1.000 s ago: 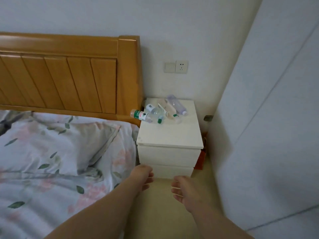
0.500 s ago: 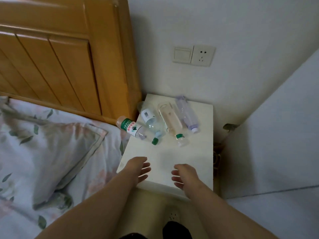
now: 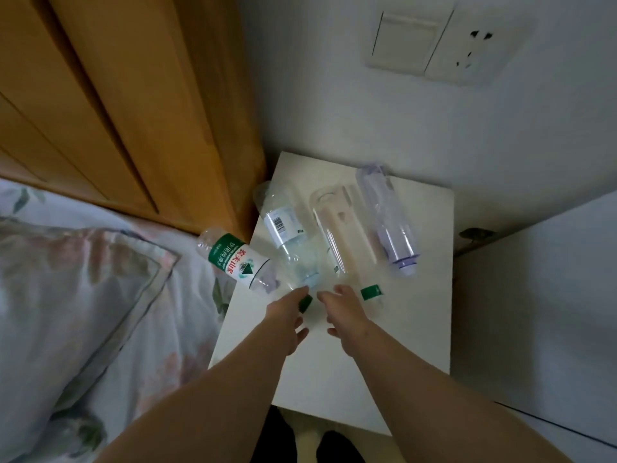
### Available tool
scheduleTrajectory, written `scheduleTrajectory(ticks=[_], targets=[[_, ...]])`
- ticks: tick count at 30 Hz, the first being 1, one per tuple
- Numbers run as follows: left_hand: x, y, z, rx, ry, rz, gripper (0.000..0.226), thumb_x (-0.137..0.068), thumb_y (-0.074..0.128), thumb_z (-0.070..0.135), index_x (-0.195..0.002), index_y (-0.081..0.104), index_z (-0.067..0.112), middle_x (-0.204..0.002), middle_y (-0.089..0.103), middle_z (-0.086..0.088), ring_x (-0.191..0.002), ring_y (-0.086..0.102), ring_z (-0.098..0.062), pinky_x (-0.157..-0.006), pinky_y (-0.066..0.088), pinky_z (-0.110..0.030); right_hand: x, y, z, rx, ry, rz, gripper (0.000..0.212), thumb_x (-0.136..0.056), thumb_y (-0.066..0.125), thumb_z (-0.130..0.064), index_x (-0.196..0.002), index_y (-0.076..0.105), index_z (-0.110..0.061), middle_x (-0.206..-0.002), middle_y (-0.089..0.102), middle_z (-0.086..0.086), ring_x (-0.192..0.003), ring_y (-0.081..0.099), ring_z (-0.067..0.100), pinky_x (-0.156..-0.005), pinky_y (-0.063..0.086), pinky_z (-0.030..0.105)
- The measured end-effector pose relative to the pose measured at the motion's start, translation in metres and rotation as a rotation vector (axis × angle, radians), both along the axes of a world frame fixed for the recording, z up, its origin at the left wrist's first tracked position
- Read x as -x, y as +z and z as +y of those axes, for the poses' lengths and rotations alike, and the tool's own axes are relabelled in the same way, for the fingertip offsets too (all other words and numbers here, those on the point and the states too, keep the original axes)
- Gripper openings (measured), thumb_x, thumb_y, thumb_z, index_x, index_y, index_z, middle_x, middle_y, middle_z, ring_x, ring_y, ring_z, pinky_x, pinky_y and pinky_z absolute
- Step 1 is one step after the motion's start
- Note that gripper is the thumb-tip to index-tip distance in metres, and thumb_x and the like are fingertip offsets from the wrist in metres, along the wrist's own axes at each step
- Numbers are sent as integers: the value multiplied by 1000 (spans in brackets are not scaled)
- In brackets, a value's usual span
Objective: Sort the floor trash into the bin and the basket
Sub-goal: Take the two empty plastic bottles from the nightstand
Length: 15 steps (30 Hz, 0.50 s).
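Observation:
Several empty plastic bottles lie on a white nightstand point(image 3: 394, 335). A green-labelled bottle point(image 3: 233, 259) hangs over its left edge toward the bed. Beside it lie a barcode-labelled bottle point(image 3: 287, 235), a clear bottle with a green cap point(image 3: 340, 238) and a purple-tinted bottle point(image 3: 389, 222). My left hand point(image 3: 285, 319) reaches out with straight fingers, its fingertips at the neck of the barcode-labelled bottle. My right hand point(image 3: 344, 312) is stretched forward just right of it, fingers loose, holding nothing.
A wooden headboard point(image 3: 133, 105) stands at the left, with a floral pillow point(image 3: 76, 279) below it. A wall switch and socket point(image 3: 434, 45) sit above the nightstand. A white wall or cabinet side point(image 3: 541, 312) closes in the right.
The view has closed in on the nightstand and tilted down. Both hands have moved forward from its front edge up to the bottle necks.

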State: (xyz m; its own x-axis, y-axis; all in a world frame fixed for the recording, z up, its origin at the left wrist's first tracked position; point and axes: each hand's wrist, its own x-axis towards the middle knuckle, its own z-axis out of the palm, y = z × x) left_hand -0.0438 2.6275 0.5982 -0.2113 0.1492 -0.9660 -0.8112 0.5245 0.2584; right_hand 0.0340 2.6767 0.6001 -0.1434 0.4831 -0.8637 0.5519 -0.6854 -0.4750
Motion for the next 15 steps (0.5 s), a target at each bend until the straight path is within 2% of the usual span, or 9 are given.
scheduleTrajectory(ticks=[2, 5, 8, 10, 13, 15], targets=[[11, -15, 7, 2, 52, -28, 30, -85, 68, 19, -110, 55, 11, -112, 58, -11, -112, 55, -25, -87, 48, -34, 20, -14, 6, 0, -16, 3, 54, -92, 52, -18, -141, 31, -16, -129, 48, 12, -112, 48, 26, -97, 44, 38], [25, -26, 10, -7, 98, -30, 7, -85, 65, 6, -91, 61, 8, -92, 62, -10, -99, 59, -22, -72, 51, -26, 43, -29, 14, -74, -48, -22, 41, -87, 53, -8, -127, 45, -11, -94, 53, 5, -88, 50, 21, -78, 44, 31], [40, -29, 0, 1, 36, -47, 8, -87, 61, 6, -94, 59, 7, -92, 59, -7, -84, 57, -16, -64, 48, -21, 56, -33, 14, -95, -2, -78, 36, -84, 53, -6, -119, 52, -7, -77, 49, 2, -69, 47, 16, -61, 41, 26], [51, -28, -11, 25, -3, -46, 15, -86, 61, 9, -100, 56, 7, -95, 55, -7, -83, 54, -14, -64, 47, -21, 60, -27, 9, -76, -8, -97, 34, -84, 54, -6, -118, 51, -5, -79, 50, 3, -66, 46, 14, -58, 39, 25], [63, -18, -24, 81, 18, -29, 18, -81, 65, 12, -92, 51, 7, -99, 54, -10, -87, 54, -16, -60, 45, -23, 59, -11, 1, -53, -39, -71, 37, -86, 54, -5, -122, 45, -3, -81, 49, 5, -66, 45, 12, -56, 38, 23], [69, -4, -30, 60, -5, -26, 20, -82, 64, 9, -96, 51, 5, -106, 55, -12, -92, 56, -18, -62, 46, -24, 55, 6, -8, 0, -57, -31, 37, -90, 52, -7, -125, 41, -3, -91, 55, 10, -72, 52, 17, -58, 43, 25]])
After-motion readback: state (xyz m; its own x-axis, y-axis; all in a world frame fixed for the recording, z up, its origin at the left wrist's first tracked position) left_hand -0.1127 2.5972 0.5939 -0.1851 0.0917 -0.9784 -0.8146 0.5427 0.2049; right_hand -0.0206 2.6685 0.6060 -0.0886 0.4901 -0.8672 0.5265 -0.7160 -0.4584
